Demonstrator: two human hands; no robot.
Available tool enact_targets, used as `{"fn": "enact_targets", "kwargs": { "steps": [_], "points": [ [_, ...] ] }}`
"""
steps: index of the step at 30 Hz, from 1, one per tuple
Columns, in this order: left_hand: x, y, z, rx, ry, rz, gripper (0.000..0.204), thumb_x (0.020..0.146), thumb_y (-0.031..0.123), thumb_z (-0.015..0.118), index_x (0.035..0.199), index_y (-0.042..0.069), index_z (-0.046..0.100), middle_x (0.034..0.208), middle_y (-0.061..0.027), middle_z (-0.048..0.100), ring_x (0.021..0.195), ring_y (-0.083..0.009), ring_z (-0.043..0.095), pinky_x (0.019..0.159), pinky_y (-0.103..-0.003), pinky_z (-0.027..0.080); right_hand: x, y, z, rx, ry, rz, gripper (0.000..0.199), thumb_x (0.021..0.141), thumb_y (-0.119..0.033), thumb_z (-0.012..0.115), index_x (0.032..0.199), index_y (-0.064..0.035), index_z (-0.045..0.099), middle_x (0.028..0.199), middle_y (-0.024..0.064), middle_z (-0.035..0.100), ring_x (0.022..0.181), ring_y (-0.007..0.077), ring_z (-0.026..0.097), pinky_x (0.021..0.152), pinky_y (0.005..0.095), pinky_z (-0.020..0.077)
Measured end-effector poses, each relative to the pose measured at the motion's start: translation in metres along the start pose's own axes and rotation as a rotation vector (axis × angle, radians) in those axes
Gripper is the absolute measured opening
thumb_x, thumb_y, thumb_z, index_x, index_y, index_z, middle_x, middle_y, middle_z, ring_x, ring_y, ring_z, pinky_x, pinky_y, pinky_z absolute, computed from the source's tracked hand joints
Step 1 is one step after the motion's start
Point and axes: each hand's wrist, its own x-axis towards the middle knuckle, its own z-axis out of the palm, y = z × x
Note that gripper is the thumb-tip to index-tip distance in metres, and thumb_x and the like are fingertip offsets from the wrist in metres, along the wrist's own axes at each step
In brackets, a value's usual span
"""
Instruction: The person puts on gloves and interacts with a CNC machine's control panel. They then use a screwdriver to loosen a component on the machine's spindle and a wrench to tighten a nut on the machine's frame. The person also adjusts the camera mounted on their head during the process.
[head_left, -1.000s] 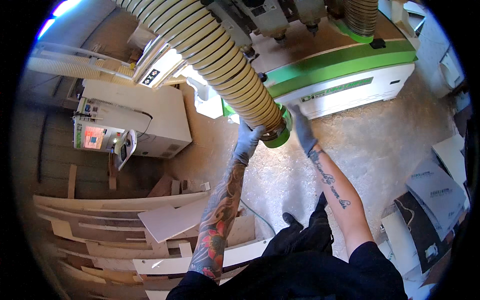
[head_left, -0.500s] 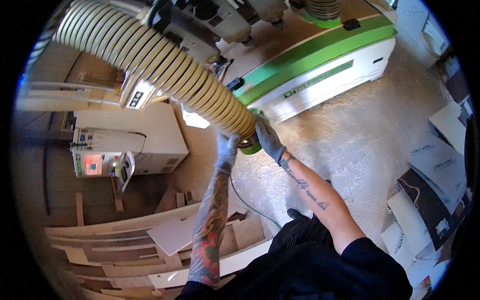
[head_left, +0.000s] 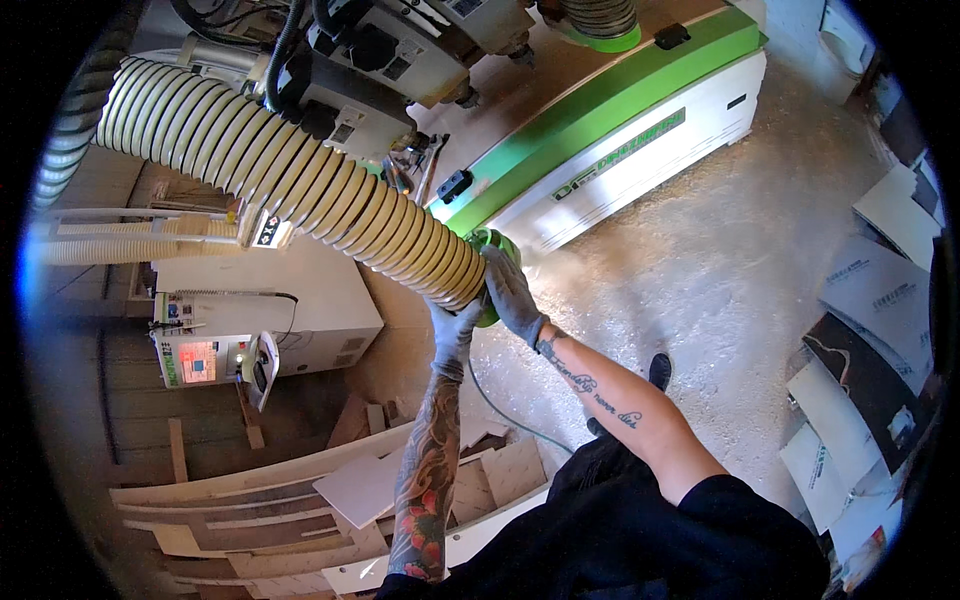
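Near the middle of the view, a thick ribbed hose [head_left: 340,200] slants down from the upper left to end between the gloved left hand [head_left: 452,335] and right hand [head_left: 514,295], which seem to clasp it from opposite sides to steady its weight. The right's fingers press together along the green collar [head_left: 490,318]; the left cups the underside, its fingertips too hidden to tell their spread. Beyond stand a green-and-white machine [head_left: 600,200], a pale cabinet [head_left: 325,310] and, lower left, stacked boards [head_left: 280,500].
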Motion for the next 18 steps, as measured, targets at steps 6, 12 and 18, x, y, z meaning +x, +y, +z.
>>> {"fn": "enact_targets", "kwargs": {
  "steps": [6,12,18],
  "points": [
    [-0.01,-0.025,-0.02,0.016,-0.012,-0.013,0.102,0.073,0.029,0.092,0.151,0.002,0.032,0.145,-0.0152,0.052,0.131,-0.0254,0.054,0.114,-0.04,0.043,0.013,0.0,-0.035,0.157,-0.193,0.286,0.048,0.112,-0.031,0.037,0.145,0.0014,0.048,0.151,0.0229,0.048,0.145,0.0354,0.04,0.124,0.039,0.0276],
    [-0.006,-0.02,0.005,0.0,-0.03,0.002,0.101,0.073,0.031,0.092,0.15,0.001,0.034,0.145,-0.016,0.053,0.132,-0.0251,0.054,0.114,-0.04,0.042,0.014,-0.029,-0.033,-0.018,0.234,0.217,0.051,0.111,-0.042,0.035,0.132,-0.0003,0.056,0.142,0.0261,0.053,0.139,0.0408,0.044,0.12,0.0461,0.031],
    [-0.013,-0.004,-0.007,-0.06,-0.043,-0.176,0.09,0.076,0.022,0.09,0.149,0.001,0.04,0.144,-0.0149,0.054,0.13,-0.0248,0.055,0.112,-0.039,0.044,0.015,0.022,-0.081,0.232,0.312,0.567,0.052,0.113,-0.034,0.032,0.147,0.0028,0.048,0.15,0.0221,0.051,0.139,0.0267,0.048,0.12,0.0362,0.0326]
  ]
}}
